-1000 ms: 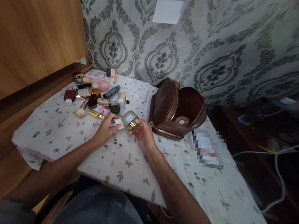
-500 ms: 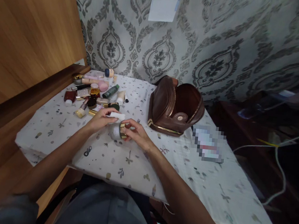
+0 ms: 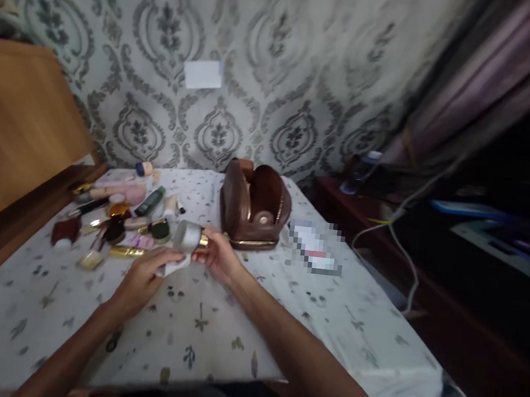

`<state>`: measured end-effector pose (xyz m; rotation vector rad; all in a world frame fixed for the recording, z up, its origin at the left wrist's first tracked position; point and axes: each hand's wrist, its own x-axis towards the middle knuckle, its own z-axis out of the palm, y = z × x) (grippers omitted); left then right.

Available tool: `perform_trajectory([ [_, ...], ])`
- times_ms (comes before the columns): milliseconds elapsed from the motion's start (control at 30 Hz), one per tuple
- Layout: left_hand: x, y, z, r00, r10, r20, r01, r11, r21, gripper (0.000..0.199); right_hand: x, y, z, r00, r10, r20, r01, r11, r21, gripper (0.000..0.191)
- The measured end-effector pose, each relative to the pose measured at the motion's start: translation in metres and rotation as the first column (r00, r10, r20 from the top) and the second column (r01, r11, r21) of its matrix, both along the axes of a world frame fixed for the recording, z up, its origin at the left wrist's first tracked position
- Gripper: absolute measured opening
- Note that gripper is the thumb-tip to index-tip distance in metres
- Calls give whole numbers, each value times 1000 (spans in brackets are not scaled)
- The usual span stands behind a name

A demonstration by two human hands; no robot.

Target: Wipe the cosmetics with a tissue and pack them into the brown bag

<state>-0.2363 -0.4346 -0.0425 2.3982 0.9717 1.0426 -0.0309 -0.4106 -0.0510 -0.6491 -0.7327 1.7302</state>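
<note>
Jar point(image 3: 187, 237): one, hanging above the table point(image 3: 226, 343) near one brown bag point(image 3: 236, 208).
Right hand point(image 3: 218, 255): one, holding the jar by its gold lid point(image 3: 203, 241).
Left hand point(image 3: 143, 274): one, pinching one white cloth point(image 3: 176, 267), maybe paper since blur is hiding it.
Good wiping: gripping the lid firmly and rubbing softly should be working best.
Green bottle point(image 3: 150, 200): one, lying behind.
</note>
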Motion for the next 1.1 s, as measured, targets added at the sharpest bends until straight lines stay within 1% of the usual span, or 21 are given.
perform_trajectory([
  [100, -1, 16, 2, 996, 87, 22, -86, 996, -23, 24, 10, 1, 11, 1000, -2, 25, -1, 996, 89, 35],
  [167, 2, 26, 3, 989, 140, 39, -138, 988, -65, 25, 21, -3, 26, 995, 10, 102, -29, 982, 188, 35],
  [233, 9, 34, 3, 982, 179, 52, -173, 979, -106, 31, 36, -10, 47, 977, -18, 214, -48, 953, 300, 33],
  [300, 16, 40, 0, 982, 183, 47, -174, 974, -148, 34, 54, -16, 71, 945, -91, 314, -42, 919, 393, 33],
  [367, 23, 45, -6, 987, 161, 24, -153, 969, -195, 35, 75, -19, 94, 908, -182, 376, -11, 889, 458, 38],
  [400, 26, 47, -10, 988, 153, 13, -146, 965, -219, 36, 86, -18, 104, 888, -238, 394, 20, 875, 484, 40],
  [467, 27, 51, -18, 987, 158, 8, -151, 955, -256, 39, 107, -10, 122, 827, -381, 414, 124, 841, 527, 42],
  [533, 26, 54, -26, 984, 180, 11, -170, 943, -287, 43, 126, 2, 136, 725, -513, 460, 217, 803, 555, 37],
  [567, 24, 56, -29, 982, 190, 7, -179, 936, -303, 44, 134, 9, 142, 646, -574, 503, 247, 781, 574, 34],
  [600, 23, 57, -31, 980, 198, 0, -187, 929, -320, 46, 141, 16, 147, 540, -632, 556, 263, 754, 602, 31],
  [633, 22, 58, -33, 978, 208, -7, -198, 921, -334, 47, 147, 23, 152, 405, -688, 602, 265, 719, 643, 29],
  [667, 21, 58, -34, 977, 215, -13, -206, 913, -351, 49, 151, 29, 155, 257, -724, 640, 240, 689, 683, 27],
  [700, 20, 58, -35, 974, 225, -12, -213, 906, -366, 50, 155, 36, 158, 116, -737, 666, 198, 674, 712, 26],
  [733, 20, 57, -36, 970, 241, 2, -223, 899, -376, 51, 157, 42, 160, -6, -728, 685, 144, 677, 721, 25],
  [767, 21, 56, -36, 964, 265, 25, -236, 894, -380, 52, 158, 47, 161, -101, -702, 705, 90, 699, 709, 25],
  [800, 21, 54, -36, 958, 282, 47, -243, 890, -384, 53, 158, 52, 161, -173, -664, 728, 43, 733, 679, 25],
  [867, 21, 53, -37, 954, 291, 77, -240, 889, -390, 55, 155, 62, 159, -278, -578, 767, -31, 804, 594, 26],
  [933, 20, 53, -39, 952, 291, 97, -234, 893, -385, 55, 151, 72, 154, -340, -510, 790, -94, 855, 511, 28],
  [1033, 15, 59, -43, 956, 280, 86, -225, 889, -399, 53, 146, 87, 144, -384, -409, 828, -158, 912, 377, 32],
  [1100, 12, 62, -44, 965, 258, 48, -214, 881, -422, 53, 143, 99, 136, -401, -333, 853, -155, 943, 295, 34],
])
